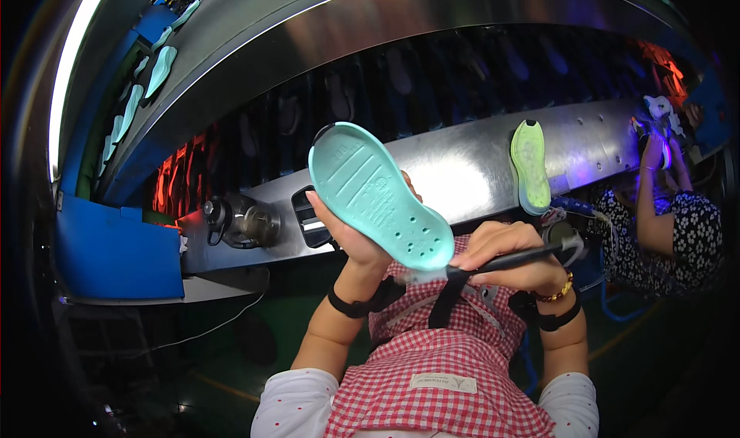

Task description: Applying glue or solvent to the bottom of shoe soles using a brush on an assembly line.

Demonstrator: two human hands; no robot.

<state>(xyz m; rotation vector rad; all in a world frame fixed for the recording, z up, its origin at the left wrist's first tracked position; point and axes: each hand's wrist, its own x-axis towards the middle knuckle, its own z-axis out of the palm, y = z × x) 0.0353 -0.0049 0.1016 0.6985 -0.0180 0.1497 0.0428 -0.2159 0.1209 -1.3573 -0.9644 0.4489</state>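
My left hand (351,234) is closed around a turquoise shoe sole (378,195), gripping it by its sides. The sole is tilted, showing a face with raised ridges and a cluster of small holes at its lower right end; a black patch marks the upper end. My right hand (505,245) pinches a black-handled brush (520,260). Its pale, blurred bristles lie at the sole's lower edge; whether they touch it I cannot tell. Beyond my right hand, a yellow-green shoe sole (529,160) lies on the metal bench.
A dark transparent bottle (250,222) and a black tray (310,220) stand on the bench (455,168) at left. Several turquoise soles (160,69) lie on the conveyor (208,45) at upper left. At right, a co-worker's hands (657,151) handle a shoe piece (660,114).
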